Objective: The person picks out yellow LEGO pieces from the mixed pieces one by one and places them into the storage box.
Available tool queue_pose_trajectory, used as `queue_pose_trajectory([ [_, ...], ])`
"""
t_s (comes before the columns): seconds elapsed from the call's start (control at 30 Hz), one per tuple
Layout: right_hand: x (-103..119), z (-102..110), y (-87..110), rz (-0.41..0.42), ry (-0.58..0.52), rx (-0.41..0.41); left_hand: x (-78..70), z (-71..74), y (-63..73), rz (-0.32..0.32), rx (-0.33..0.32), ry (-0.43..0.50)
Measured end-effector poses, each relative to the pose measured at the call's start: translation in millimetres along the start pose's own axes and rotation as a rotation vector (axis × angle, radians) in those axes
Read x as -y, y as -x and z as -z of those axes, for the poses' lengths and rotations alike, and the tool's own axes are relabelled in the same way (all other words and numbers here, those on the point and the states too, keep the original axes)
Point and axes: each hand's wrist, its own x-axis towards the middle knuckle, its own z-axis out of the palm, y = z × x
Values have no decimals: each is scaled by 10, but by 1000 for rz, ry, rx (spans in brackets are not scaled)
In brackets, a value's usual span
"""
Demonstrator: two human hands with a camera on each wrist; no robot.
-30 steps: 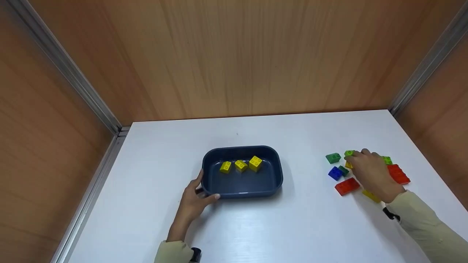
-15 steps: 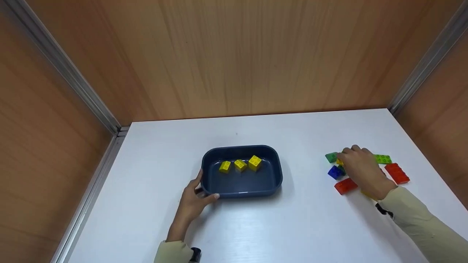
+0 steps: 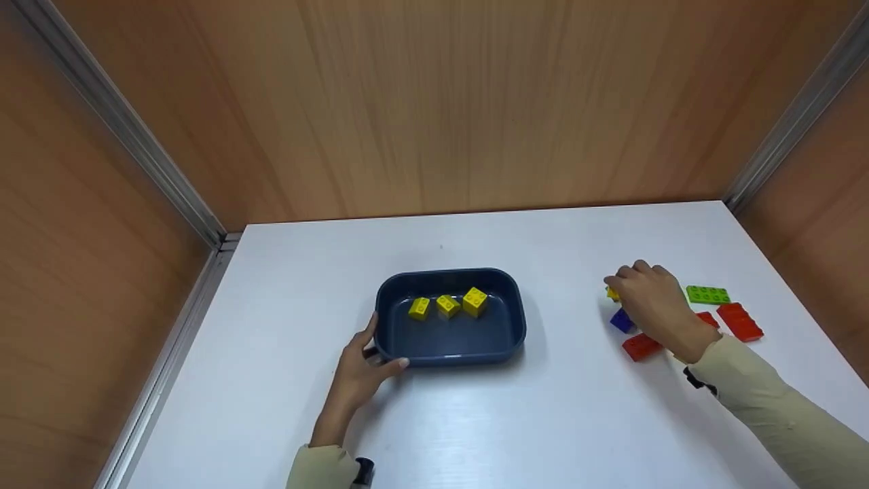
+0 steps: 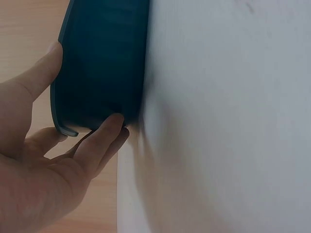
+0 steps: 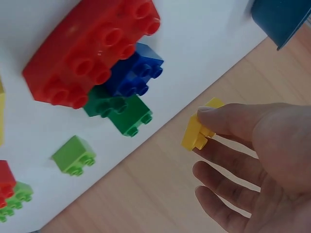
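Observation:
In the head view a dark blue rectangular tray (image 3: 448, 343) sits mid-table with 3 yellow toy bricks (image 3: 448, 306) in a row inside. My left hand (image 3: 356, 380) grips its near left corner. The left wrist view shows the thumb on the tray's rim and fingers against its end by a short handle. Over the loose bricks at the right, my right hand (image 3: 655, 305) pinches a small yellow toy brick (image 5: 195, 130) between thumb and fingers. Under that hand lie a blue brick (image 5: 138, 73), dark green bricks (image 5: 130, 116) and a light green brick (image 5: 75, 154), largely hidden in the head view.
Red bricks (image 3: 641, 347) lie near the right wrist, with another red brick (image 3: 740, 322) and a long lime green brick (image 3: 708, 295) farther right. Wooden panels (image 3: 448, 109) close in the white table (image 3: 326, 265) at the back and sides.
My right hand has moved left across the loose bricks with the yellow brick, uncovering the long lime green brick. The left hand and the tray have stayed in place.

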Motion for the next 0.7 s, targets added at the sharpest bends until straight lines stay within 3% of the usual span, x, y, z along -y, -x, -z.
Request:
queue_pose_trajectory([
  [0.2, 101, 68, -92, 25, -24, -43, -18, -9, -6, 11, -3, 0],
  [0.53, 344, 171, -273, 52, -29, -17, -10, 0, -2, 2, 4, 15],
  [0.7, 462, 217, -348, 72, -28, -51, -3, -4, -6, -2, 6, 29],
])
